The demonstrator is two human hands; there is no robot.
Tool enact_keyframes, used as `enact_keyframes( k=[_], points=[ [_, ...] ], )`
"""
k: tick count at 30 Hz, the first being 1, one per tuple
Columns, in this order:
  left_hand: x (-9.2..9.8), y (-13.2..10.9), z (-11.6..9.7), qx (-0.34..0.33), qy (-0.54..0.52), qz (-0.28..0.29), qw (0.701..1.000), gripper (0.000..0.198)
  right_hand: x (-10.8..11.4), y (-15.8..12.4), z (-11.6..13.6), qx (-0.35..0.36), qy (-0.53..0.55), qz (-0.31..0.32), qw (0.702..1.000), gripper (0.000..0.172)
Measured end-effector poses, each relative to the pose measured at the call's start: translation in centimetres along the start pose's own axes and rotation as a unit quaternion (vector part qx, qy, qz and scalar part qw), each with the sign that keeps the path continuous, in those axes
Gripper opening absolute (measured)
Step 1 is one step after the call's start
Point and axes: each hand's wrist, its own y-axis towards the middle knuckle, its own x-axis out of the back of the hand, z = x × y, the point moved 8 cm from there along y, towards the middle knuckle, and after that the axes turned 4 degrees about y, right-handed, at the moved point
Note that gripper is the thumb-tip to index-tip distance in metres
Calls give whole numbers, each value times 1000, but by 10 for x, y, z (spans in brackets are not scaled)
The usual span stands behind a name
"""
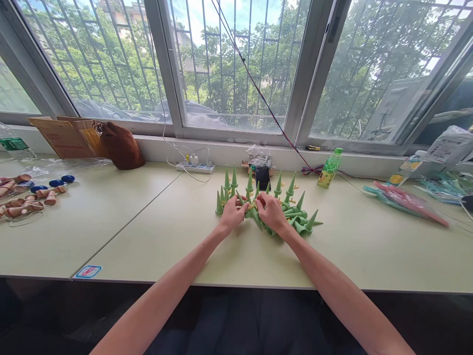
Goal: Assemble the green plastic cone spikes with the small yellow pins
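Note:
My left hand (234,213) is closed around a small green plastic cone (240,198), whose tip points up and to the left. Close beside it, my right hand (270,211) has its fingers pinched together, and what lies between them is too small to make out. A small yellow piece (252,206) shows in the gap between both hands. Behind the hands, several green cones stand upright, such as one tall cone (279,184) with a yellow peg at its side. More green cones lie in a loose pile (295,217) beside and partly under my right forearm.
A phone (263,177) leans at the back, near a power strip (195,167) with white cables. A green bottle (330,168) stands back right, by pink and teal plastic bags (410,203). Leftward are a brown pouch (121,146), cardboard (62,138) and wooden toys with blue balls (50,197).

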Motion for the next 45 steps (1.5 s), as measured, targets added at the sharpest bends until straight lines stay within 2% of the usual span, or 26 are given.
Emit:
enact_keyframes(
  k=[20, 27, 32, 37, 45],
  points=[
    [1, -1, -2, 16, -17, -3, 1000, 11, -9, -2, 0, 2, 31, 41, 999, 22],
    [2, 0, -1, 19, -22, -10, 1000, 15, -16, -3, 3, 20, 36, 57, 998, 25],
    [9, 1, 0, 15, 23, -44, 999, 20, -18, -5, 8, 36, 25, 72, 996, 19],
    [12, 0, 3, 34, 57, -53, 996, 22, -23, -8, 10, 27, 38, 96, 994, 8],
    [12, 0, 4, 52, 54, -52, 996, 21, -23, -11, 20, 50, 42, 103, 993, 9]
  ],
)
